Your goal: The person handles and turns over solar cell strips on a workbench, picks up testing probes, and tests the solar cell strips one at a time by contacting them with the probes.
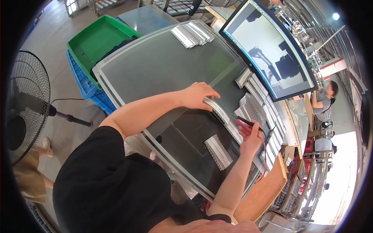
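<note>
My left hand (199,95) has its fingers closed over the upper end of a long, narrow silver strip (222,116) lying on the dark tabletop (167,66). In my right hand (250,139) are two pen-like test probes, a black probe (248,122) and a red probe (242,124), with their tips toward the strip. A thin red lead (265,155) trails down from this hand. Nearer to me lies a short silver piece with notched edges (218,152). Several similar silver strips (252,109) are piled just right of the probes.
A monitor (272,50) stands beyond the piled strips. More strips (192,34) rest at the table's far edge. Left of the table are a green tray (101,39) on blue crates (79,75) and a standing fan (29,105). One person (324,101) sits far right; another's leg (33,176) shows lower left.
</note>
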Demonstrator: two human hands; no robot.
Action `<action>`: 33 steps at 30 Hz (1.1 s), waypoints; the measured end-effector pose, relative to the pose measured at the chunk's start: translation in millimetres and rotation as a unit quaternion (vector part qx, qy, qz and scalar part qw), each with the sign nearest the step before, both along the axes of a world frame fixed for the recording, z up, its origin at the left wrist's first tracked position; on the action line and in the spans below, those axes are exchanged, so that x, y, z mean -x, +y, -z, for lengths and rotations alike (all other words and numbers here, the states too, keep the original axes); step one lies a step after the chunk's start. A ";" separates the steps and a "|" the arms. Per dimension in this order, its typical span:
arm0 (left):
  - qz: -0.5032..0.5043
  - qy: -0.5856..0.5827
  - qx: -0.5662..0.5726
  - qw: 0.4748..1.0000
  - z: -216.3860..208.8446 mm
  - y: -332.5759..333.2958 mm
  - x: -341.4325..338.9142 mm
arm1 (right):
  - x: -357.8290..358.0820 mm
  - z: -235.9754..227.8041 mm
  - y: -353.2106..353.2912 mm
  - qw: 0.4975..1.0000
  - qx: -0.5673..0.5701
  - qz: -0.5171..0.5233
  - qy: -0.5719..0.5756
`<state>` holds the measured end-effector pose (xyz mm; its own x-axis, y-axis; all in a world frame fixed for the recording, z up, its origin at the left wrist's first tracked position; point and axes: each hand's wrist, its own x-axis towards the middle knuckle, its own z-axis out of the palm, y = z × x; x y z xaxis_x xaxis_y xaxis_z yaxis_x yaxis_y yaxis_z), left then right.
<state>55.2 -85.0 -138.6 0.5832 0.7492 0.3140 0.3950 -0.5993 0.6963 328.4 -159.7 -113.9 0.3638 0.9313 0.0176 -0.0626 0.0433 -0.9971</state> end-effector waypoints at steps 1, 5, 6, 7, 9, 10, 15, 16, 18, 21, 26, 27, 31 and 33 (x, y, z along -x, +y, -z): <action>0.002 0.002 -0.001 1.000 0.2 0.4 1.6 | -6.1 -5.6 -3.4 1.000 0.003 0.011 0.013; -0.012 -0.051 0.062 0.997 1.0 4.2 6.2 | -57.7 -13.0 -31.3 0.998 0.037 0.027 -0.033; -0.020 -0.054 0.066 0.996 1.0 3.6 6.3 | -69.5 -12.5 -42.5 0.998 0.041 0.038 -0.019; -0.034 -0.065 0.067 0.995 -0.3 3.6 6.1 | -80.1 -11.2 -52.9 0.998 0.046 0.049 -0.004; -0.020 -0.080 0.083 0.993 -12.2 0.9 -1.4 | -100.6 -3.0 -73.6 0.995 0.056 0.085 0.023; -0.006 -0.088 0.113 0.990 -20.2 -1.3 -5.4 | -108.8 2.7 -80.8 0.993 0.064 0.099 0.033; 0.058 -0.077 0.066 0.993 -31.9 -14.8 -57.4 | -125.6 12.9 -86.0 0.989 0.092 0.105 0.038; 0.076 -0.101 0.029 0.992 -23.3 -13.8 -71.4 | -126.5 12.4 -85.1 0.990 0.093 0.101 0.037; 0.081 -0.075 -0.071 0.991 -9.3 -13.4 -96.2 | -125.4 13.8 -86.0 0.989 0.100 0.100 0.034; 0.077 0.029 -0.101 0.991 5.8 -16.9 -104.5 | -118.7 19.0 -85.6 0.990 0.097 0.090 0.046; 0.066 0.080 -0.120 0.987 6.9 -25.1 -103.3 | -114.1 20.9 -82.1 0.990 0.090 0.083 0.066; 0.079 0.100 -0.149 0.981 8.5 -24.4 -105.5 | -112.0 20.8 -80.9 0.991 0.089 0.082 0.065; 0.102 0.115 -0.167 0.974 11.0 -22.5 -115.7 | -104.2 21.0 -76.6 0.991 0.086 0.068 0.074; 0.105 0.119 -0.156 0.975 11.8 -21.9 -120.0 | -102.1 20.4 -76.3 0.991 0.070 0.061 0.093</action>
